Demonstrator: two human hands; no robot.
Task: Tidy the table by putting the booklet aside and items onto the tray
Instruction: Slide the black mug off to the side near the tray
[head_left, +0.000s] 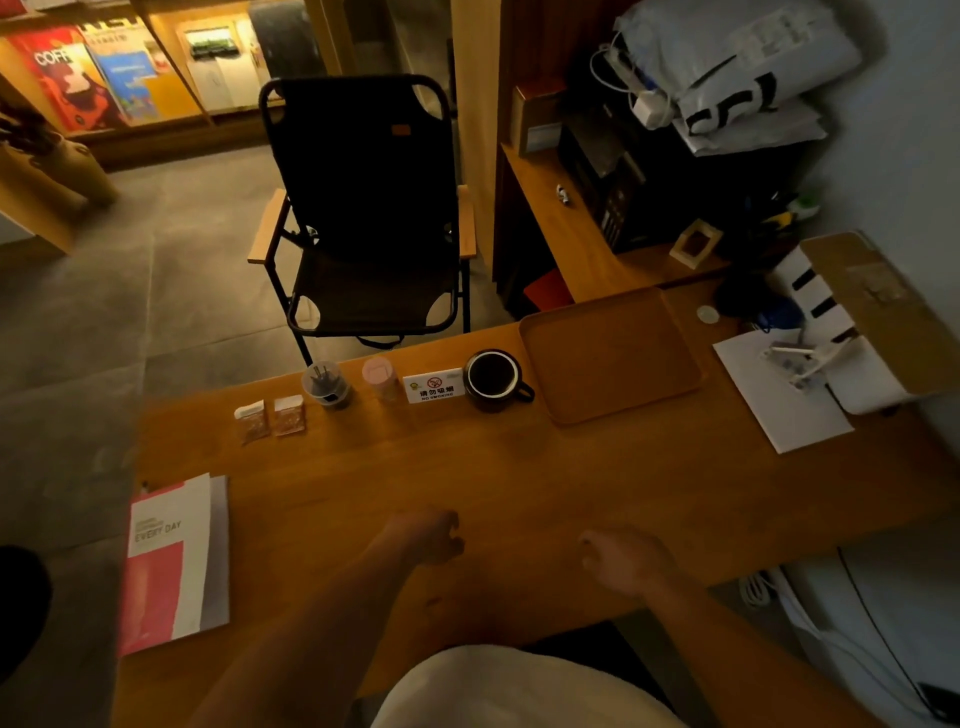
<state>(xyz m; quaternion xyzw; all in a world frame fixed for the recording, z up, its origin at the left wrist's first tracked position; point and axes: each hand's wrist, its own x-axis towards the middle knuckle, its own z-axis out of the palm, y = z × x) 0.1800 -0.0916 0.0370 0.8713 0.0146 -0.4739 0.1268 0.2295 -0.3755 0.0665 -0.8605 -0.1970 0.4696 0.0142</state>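
Both my hands hover empty over the wooden table (519, 467).

My left hand (431, 535) and right hand (623, 561) are loosely curled, holding nothing; the flat red-and-white booklet (174, 561) lies well left, the square brown tray (610, 353) far ahead, a glossy dark mug (493, 379) just beside it.

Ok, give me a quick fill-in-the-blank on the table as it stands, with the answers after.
1. The tray holds ____ items at this moment.
2. The black mug stands directly to the ____ of the tray, as the camera sees it.
3. The booklet lies at the table's ____ end.
4. Both hands, left and right, are holding ____.

Answers: no; left; left; nothing
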